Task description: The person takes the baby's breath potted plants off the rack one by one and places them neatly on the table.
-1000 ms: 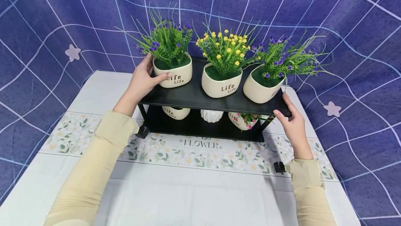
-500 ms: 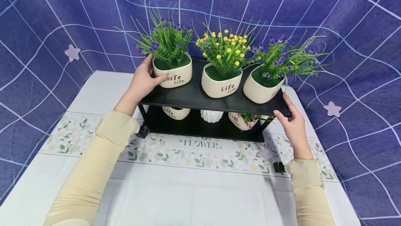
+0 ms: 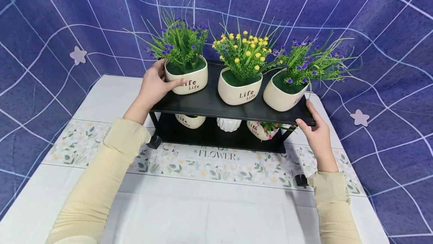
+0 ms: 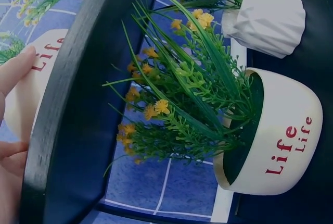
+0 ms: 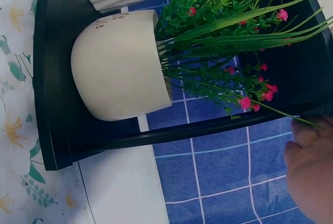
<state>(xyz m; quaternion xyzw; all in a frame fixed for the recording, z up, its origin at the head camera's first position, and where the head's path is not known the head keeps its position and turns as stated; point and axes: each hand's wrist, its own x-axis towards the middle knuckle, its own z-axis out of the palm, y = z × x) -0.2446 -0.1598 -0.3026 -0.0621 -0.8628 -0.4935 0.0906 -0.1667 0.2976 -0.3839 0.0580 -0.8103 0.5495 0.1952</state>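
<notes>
Shelf (image 3: 199, 105), black and two-tiered, is standing on a white bench (image 3: 203, 210). At the shelf's left end, the left grip (image 3: 153, 86) is holding the first purple-flowered pot (image 3: 196, 80) on the top tier, its thumb lying across the front and its fingers wrapping the left side. On the shelf's lower tier, an orange-flowered pot (image 4: 291, 130) is resting at left and a white ridged pot (image 3: 228, 125) in the middle. A yellow-flowered pot (image 3: 238, 93) is occupying the shelf's top middle. Toward its right end, a pink-flowered pot (image 3: 258, 133) is sitting below, another purple-flowered pot (image 3: 280, 99) on top. The right grip (image 3: 316, 131) is clasping the shelf's right front corner.
</notes>
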